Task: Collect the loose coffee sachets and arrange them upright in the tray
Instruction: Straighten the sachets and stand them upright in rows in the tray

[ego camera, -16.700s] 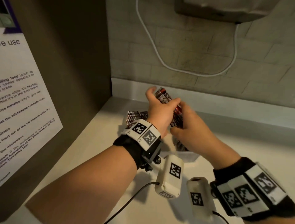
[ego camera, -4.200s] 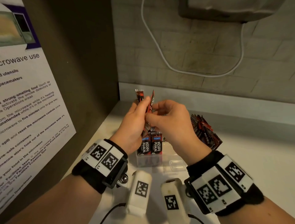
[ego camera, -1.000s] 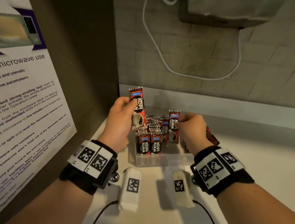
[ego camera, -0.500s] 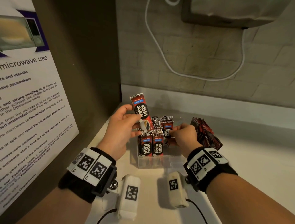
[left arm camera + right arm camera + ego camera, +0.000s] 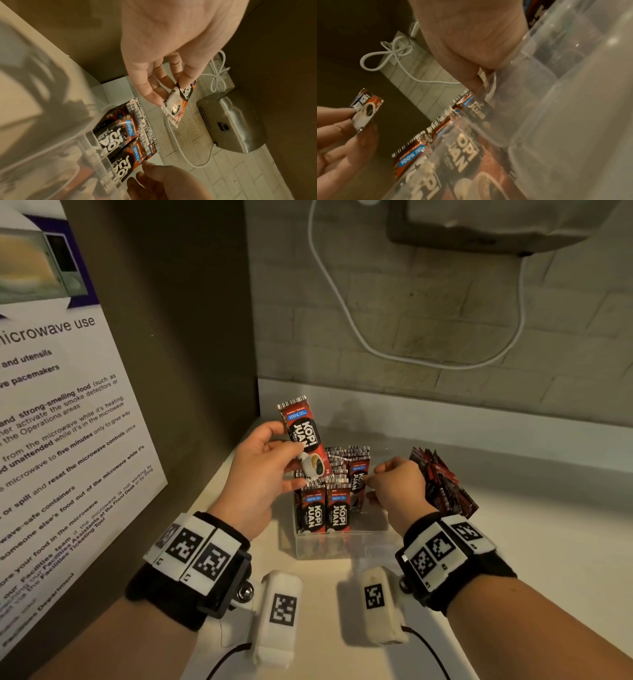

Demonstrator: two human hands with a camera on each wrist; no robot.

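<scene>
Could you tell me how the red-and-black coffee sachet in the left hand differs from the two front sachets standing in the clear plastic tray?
The held red-and-black sachet is pinched by the left hand above the clear plastic tray and tilted; the two front sachets stand upright inside it, side by side. The held one shows its whole length; the tray wall covers theirs below. All share the same red-and-black print.

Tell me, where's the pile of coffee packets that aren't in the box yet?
In the head view, the loose pile lies on the counter just right of the clear tray, behind the right hand.
</scene>
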